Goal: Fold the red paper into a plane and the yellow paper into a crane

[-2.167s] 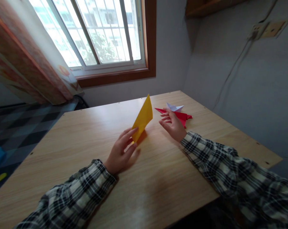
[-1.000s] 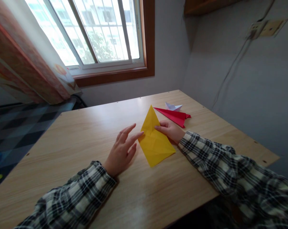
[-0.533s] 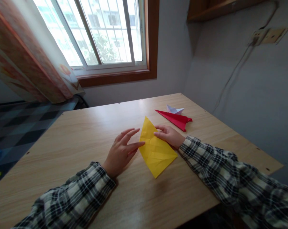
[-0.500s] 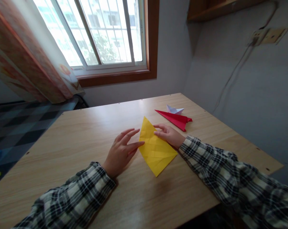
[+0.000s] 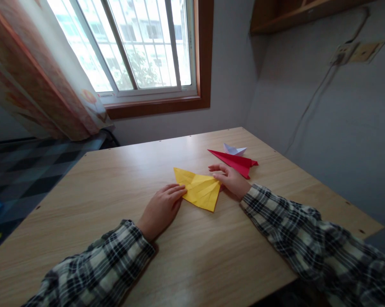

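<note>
A creased sheet of yellow folding paper [image 5: 200, 189] is held low over the middle of the table, its point facing left and back. At its left edge, the fingers of my left hand [image 5: 163, 209] are closed on the paper. My right hand [image 5: 232, 181] is at the right corner, with a fingertip over the paper and another finger stretched above it; the far side of this grip is hidden. Just behind my right hand lies a red folded paper plane [image 5: 235, 162]. A white paper boat [image 5: 234, 149] stands beyond the plane.
The wooden table [image 5: 116, 183] has its far edge before the window wall. To the left is a checked dark surface [image 5: 52, 164] under the curtain [image 5: 48, 85]. A cable [image 5: 310, 102] hangs from the socket on the right wall.
The yellow paper has turned and tipped down, from standing tall to lying wider and flatter. My left fingers have closed on its edge; my right hand has shifted slightly right.
</note>
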The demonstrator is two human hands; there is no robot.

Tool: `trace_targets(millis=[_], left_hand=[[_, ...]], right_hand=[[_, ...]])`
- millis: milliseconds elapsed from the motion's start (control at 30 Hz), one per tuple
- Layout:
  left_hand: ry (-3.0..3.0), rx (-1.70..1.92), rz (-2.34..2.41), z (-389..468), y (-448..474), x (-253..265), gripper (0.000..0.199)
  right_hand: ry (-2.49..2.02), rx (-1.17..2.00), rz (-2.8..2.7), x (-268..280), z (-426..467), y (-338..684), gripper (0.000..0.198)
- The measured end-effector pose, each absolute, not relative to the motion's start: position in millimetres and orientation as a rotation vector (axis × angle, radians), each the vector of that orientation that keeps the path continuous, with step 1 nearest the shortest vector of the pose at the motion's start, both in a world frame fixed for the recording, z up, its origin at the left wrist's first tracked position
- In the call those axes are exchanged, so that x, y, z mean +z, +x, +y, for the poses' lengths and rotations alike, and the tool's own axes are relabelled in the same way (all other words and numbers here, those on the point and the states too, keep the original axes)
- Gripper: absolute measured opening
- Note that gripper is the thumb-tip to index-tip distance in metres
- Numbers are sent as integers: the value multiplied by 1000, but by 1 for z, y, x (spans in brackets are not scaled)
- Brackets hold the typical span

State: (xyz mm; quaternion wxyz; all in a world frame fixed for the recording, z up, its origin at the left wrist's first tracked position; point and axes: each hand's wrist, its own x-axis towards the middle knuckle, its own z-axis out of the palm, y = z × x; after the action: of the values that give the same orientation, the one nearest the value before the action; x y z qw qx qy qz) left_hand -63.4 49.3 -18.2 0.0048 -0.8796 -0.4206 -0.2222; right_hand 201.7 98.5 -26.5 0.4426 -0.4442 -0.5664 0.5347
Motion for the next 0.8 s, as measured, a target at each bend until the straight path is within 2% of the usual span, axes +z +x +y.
trace_targets(millis=[100,333,433,533,800], left_hand=[[-2758,-654,-1351,49,-63,-18,35],[-2701,-596,-1418,50,-65,-21,39],[-2712,-632,-1427,51,-66,-24,39],[-2723,-674,-1422,52,-66,-26,38],[-2754,-732,-1428,50,-62,-20,27]], right_hand=[[-1150,1277,-1430,-28,100,202,21],[-1075,1203,-1510,-36,106,202,31],[-1026,1036,-1694,-36,104,202,34],[-995,823,-1872,-34,101,202,35],[-1008,652,-2002,-25,96,203,28]])
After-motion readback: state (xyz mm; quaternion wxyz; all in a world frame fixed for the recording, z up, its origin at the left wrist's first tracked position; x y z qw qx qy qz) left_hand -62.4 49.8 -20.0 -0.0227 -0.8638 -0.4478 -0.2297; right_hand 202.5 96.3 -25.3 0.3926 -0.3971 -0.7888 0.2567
